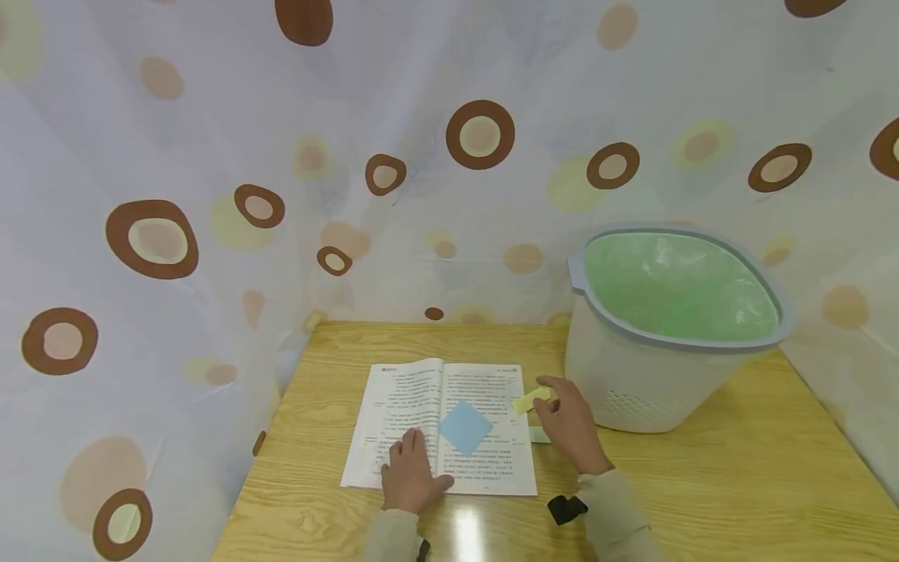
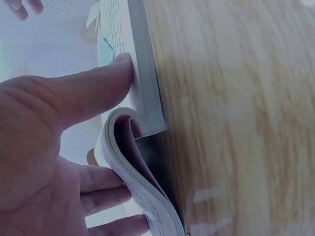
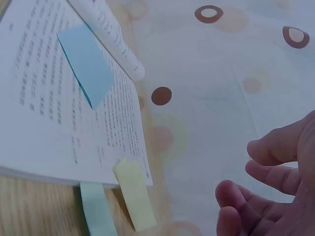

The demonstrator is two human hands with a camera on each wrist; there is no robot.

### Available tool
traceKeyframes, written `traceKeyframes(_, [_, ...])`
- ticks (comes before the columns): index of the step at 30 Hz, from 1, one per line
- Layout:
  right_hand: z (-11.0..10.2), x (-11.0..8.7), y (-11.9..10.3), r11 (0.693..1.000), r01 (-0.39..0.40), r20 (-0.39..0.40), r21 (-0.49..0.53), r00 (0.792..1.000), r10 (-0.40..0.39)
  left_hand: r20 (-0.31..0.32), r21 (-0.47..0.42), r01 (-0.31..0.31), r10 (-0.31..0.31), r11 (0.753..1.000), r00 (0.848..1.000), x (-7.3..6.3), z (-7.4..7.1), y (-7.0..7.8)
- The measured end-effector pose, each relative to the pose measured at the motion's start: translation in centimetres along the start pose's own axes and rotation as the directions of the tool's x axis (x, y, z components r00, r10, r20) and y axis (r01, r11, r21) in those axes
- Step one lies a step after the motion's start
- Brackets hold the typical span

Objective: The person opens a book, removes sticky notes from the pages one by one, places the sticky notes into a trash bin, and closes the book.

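Observation:
An open book (image 1: 403,394) of printed text lies on the wooden table. On its right page is a blue square sticky note (image 1: 466,428), turned like a diamond. A yellow paper strip (image 1: 531,400) and a pale green strip (image 3: 97,209) stick out past that page's outer edge. My left hand (image 1: 409,478) rests across the lower middle of the book, thumb on the right page and fingers on the left page, which bulges up in the left wrist view. Beside the yellow strip is my right hand (image 1: 574,428); the right wrist view shows its fingers loosely bent, apart from the strip and holding nothing.
A tall white basket (image 1: 632,382) with a grey rim and a green inside stands right of the book, close behind my right hand. Spotted curtain (image 1: 421,218) hangs along the table's back and sides. Wooden tabletop (image 1: 709,492) extends to the right.

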State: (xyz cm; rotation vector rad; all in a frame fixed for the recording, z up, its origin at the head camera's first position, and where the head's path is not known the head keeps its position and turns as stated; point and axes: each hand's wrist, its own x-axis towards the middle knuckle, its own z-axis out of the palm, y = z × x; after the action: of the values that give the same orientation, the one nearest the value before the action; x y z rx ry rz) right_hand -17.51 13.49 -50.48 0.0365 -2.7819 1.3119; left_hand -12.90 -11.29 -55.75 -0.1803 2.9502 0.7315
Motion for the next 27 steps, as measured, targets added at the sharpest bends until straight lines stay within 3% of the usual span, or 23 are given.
traceKeyframes(15, [-0.4, 3.4, 0.4, 0.980, 0.144, 0.040, -0.140, 0.989, -0.140, 0.005, -0.006, 0.018, -0.018, 1.000, 1.000, 0.1, -0.1, 0.4])
traceKeyframes(27, [-0.7, 4.5, 1.3, 0.961, 0.194, 0.219, -0.196, 0.964, -0.149, 0.008, -0.009, 0.039, -0.039, 0.999, 0.999, 0.0, -0.2, 0.6])
